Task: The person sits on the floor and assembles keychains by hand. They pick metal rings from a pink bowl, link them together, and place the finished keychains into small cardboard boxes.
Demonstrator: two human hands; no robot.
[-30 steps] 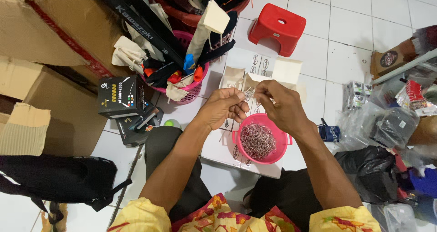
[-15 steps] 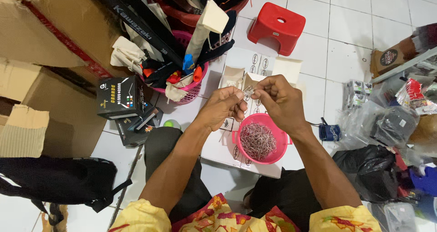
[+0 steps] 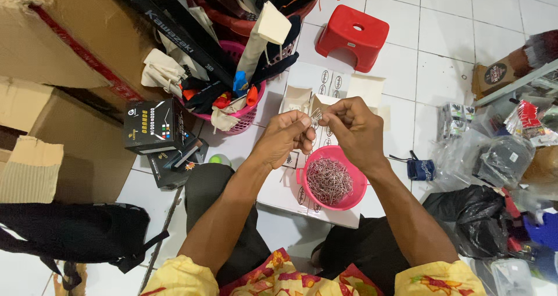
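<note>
Seen from the head camera, looking straight down: a small, thin metal piece [image 3: 317, 116], silvery and too fine to make out in detail, pinched between both hands just above a pink bowl [image 3: 349, 200]. Bowl heaped with tangled metal wire clips [image 3: 328, 180], resting on a flat white box [image 3: 290, 200] laid across the lap. Left hand [image 3: 285, 138] curled, thumb and forefinger closed on the piece from the left; right hand [image 3: 356, 130] mirroring it from the right, fingertips meeting the left hand's. Both forearms bare, angled inward from yellow patterned sleeves [image 3: 436, 278].

Around the hands: a pink basket [image 3: 247, 119] stuffed with cloths and tools to the upper left, a black box [image 3: 154, 124] beside it, cardboard cartons [image 3: 64, 46] along the left edge, a red plastic stool [image 3: 353, 36] on the white tiled floor [image 3: 442, 69] beyond, dark plastic bags [image 3: 476, 214] to the right.
</note>
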